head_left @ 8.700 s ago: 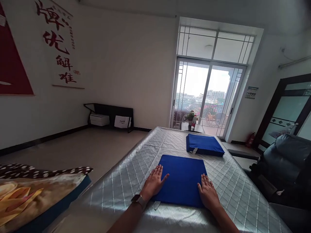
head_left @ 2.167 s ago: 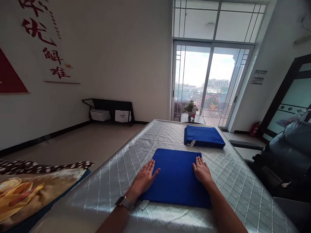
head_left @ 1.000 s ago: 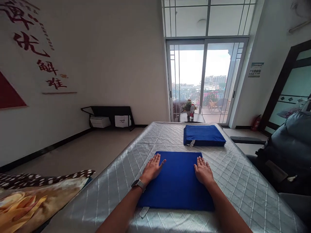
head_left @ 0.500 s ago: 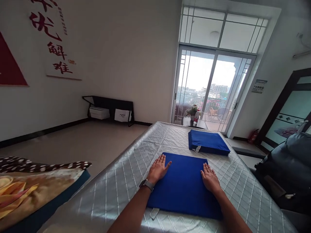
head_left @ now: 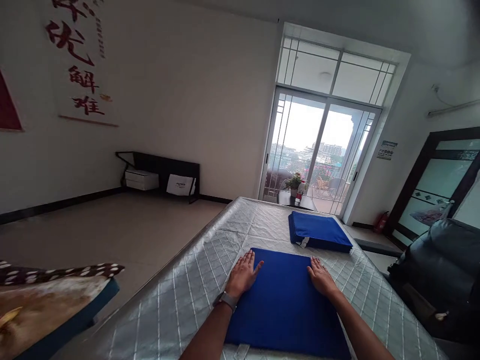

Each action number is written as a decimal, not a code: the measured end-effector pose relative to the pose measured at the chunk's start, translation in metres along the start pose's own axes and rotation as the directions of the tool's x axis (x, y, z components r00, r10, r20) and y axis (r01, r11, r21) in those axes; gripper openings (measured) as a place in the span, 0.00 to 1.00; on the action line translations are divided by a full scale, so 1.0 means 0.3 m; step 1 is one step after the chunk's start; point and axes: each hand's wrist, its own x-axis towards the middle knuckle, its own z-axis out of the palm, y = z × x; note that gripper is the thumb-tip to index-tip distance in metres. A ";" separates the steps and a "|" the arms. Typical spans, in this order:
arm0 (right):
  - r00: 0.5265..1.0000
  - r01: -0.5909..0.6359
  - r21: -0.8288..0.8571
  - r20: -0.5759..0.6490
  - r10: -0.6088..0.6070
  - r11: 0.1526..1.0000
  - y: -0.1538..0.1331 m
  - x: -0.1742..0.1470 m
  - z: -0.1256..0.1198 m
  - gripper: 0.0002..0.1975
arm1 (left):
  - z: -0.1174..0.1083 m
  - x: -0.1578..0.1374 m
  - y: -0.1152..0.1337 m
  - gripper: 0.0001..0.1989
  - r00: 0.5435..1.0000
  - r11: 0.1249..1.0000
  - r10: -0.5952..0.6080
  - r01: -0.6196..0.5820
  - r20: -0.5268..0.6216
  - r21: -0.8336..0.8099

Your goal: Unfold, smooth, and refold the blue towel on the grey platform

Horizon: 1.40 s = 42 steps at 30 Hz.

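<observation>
One blue cloth point(head_left: 287, 302), tabletop point(head_left: 187, 295), near edge; left hand point(head_left: 242, 275), right hand point(head_left: 321, 278) atop, grip unclosed; apparently smoothing; lifting needs pinching.

A rectangular royal-blue fabric panel point(head_left: 285, 302) lies flat and smooth on a silver quilted cover point(head_left: 187, 295), a pale tag point(head_left: 243, 351) jutting from the left part of its near edge.

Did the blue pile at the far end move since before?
No, the blue pile seems to have stayed put: it sits by the same far right corner of the silver cover. Only the camera's view shifted.
</observation>
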 end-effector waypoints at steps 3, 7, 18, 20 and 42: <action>1.000 0.008 -0.003 -0.030 -0.008 1.000 0.011 0.009 0.038 0.33 | 0.010 0.002 -0.007 0.41 1.000 1.000 0.001 -0.001 0.002 0.008; 1.000 0.013 0.006 -0.025 -0.012 1.000 0.024 0.017 0.056 0.33 | 0.020 0.006 -0.020 0.40 1.000 1.000 0.006 -0.006 0.011 0.022; 0.999 0.039 0.061 -0.021 -0.038 0.997 0.057 0.031 0.053 0.33 | -0.029 -0.002 -0.049 0.39 0.994 0.992 0.059 -0.068 0.087 0.109; 0.999 0.035 0.089 -0.030 -0.032 0.995 0.058 0.030 0.057 0.33 | -0.034 -0.010 -0.017 0.38 0.994 0.989 0.087 -0.094 0.068 0.111; 0.995 0.085 0.111 -0.065 -0.079 0.990 0.079 0.045 0.093 0.32 | 0.191 0.142 0.625 0.33 0.887 0.894 0.443 -0.448 0.130 0.013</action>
